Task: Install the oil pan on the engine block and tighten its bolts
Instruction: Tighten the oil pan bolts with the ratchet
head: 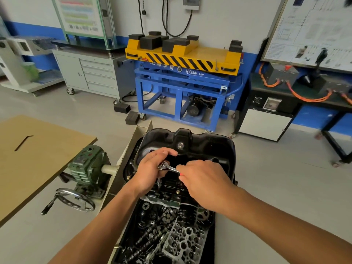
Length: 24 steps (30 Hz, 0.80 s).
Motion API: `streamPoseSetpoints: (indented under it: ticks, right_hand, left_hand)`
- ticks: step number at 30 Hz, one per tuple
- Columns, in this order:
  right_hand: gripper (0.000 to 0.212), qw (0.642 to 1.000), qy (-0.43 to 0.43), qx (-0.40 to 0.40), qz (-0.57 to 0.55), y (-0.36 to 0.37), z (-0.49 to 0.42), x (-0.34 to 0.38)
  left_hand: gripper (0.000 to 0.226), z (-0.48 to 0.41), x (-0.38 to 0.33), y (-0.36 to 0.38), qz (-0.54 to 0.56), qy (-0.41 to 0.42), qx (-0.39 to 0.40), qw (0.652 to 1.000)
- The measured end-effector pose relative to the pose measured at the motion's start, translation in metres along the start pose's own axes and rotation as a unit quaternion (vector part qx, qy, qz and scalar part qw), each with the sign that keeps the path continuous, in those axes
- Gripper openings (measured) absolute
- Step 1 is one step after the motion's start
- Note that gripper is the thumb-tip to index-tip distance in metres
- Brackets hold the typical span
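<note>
With the oil pan [190, 147] already sitting on the engine block [163, 200], tightening is seemingly underway: the left hand [150, 172] is curling its fingers [165, 151] over the head of the ratchet [167, 167] while the right hand [205, 180] is gripping its handle, other rim bolts [178, 191] likely remaining.

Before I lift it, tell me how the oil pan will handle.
The oil pan looks like pressed metal, so probably stiff and fairly heavy. Its glossy black paint may be slippery. The ratchet is at its rim, so it may be bolted down and not budge.
</note>
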State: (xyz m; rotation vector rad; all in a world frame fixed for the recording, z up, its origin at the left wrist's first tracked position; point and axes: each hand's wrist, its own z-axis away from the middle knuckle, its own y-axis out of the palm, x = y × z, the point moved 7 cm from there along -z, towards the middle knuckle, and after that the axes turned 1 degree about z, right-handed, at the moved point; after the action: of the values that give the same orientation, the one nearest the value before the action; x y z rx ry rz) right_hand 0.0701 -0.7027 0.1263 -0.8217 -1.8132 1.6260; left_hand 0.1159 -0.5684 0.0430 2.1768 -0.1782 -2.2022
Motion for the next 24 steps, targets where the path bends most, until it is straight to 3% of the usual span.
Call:
streamPoseSetpoints:
  ticks: [5, 13, 18, 24]
  right_hand:
    - [0.036, 0.997, 0.011, -0.062, 0.036, 0.004, 0.000, 0.008]
    - [0.051, 0.990, 0.001, -0.131, -0.048, 0.001, -0.016, -0.007]
    - [0.068, 0.992, -0.018, -0.113, -0.054, 0.010, -0.025, -0.006]
    - [0.064, 0.994, -0.041, -0.077, -0.070, 0.008, -0.043, -0.002]
  left_hand:
    - [0.037, 0.006, -0.002, -0.005, 0.039, 0.005, 0.003, 0.999]
    - [0.041, 0.002, -0.002, -0.004, 0.081, 0.042, 0.033, 0.995]
    - [0.043, 0.005, -0.003, -0.005, 0.082, 0.048, 0.043, 0.995]
    - [0.057, 0.004, 0.000, -0.004, 0.099, 0.036, 0.061, 0.993]
